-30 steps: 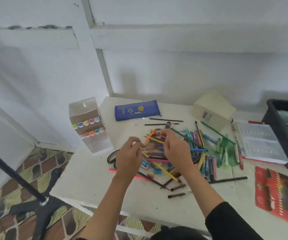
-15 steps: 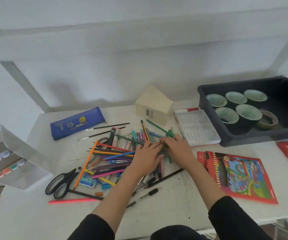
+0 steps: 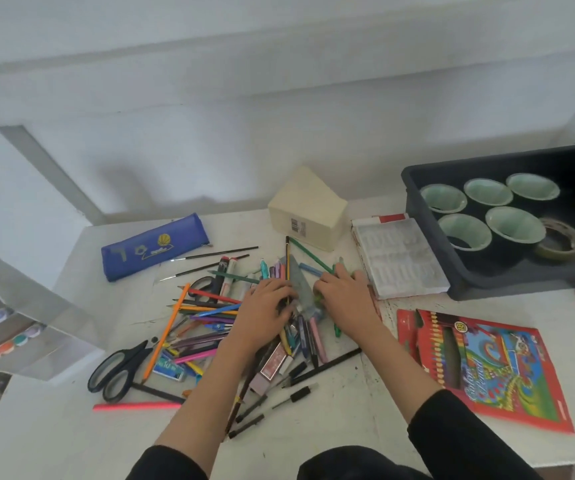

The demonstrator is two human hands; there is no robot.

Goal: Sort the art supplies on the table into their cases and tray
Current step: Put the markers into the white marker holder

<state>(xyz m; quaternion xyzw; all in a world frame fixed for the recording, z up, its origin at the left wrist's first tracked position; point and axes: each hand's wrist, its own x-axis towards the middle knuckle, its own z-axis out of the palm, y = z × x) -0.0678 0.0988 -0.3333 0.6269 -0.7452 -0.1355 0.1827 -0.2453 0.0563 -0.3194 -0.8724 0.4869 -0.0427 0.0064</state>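
A loose pile of coloured pencils, pens and markers (image 3: 210,317) covers the middle of the white table (image 3: 348,420). My left hand (image 3: 265,313) lies palm-down on the pile's right part. My right hand (image 3: 345,296) lies palm-down just right of it, over some green pens. The fingertips of both bend down beside a clear plastic ruler (image 3: 300,282); whatever lies under them is hidden. A blue pencil case (image 3: 154,245) sits at the back left. A clear marker case (image 3: 26,320) stands at the left edge. A dark tray (image 3: 521,282) is at the back right.
The tray holds several pale green cups (image 3: 462,232) and a tape roll (image 3: 559,242). A red coloured-pencil box (image 3: 487,365) lies front right, a white plastic insert (image 3: 400,258) and a cream box (image 3: 308,209) behind the pile. Black scissors (image 3: 120,368) and a pink pencil (image 3: 137,406) lie front left.
My view swung right, bringing the tray and pencil box into sight. Both hands moved from the left of the pile to its right part and came down flat on it.
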